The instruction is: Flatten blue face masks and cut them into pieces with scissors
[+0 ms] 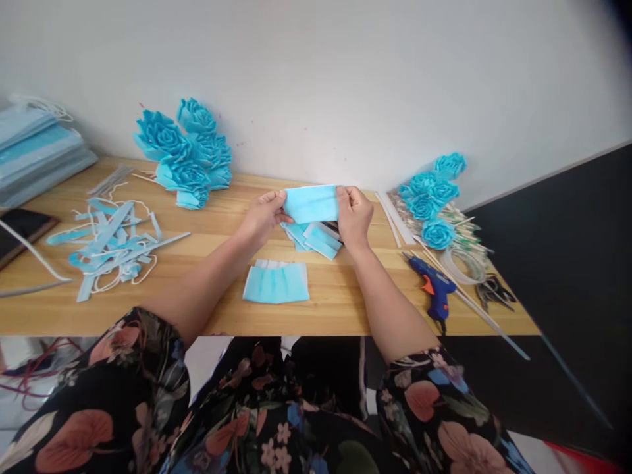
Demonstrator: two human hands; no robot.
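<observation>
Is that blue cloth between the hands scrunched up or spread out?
Spread out: the left hand and right hand hold the blue mask fabric at opposite ends, showing a wide rectangle.

strips (114, 227) left of the held sheet (312, 205), glue gun (435, 284) right

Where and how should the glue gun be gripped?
By its handle, probably from the near table edge with the right hand: the glue gun lies on its side, handle toward that edge, trigger facing left, nozzle pointing away.
</observation>
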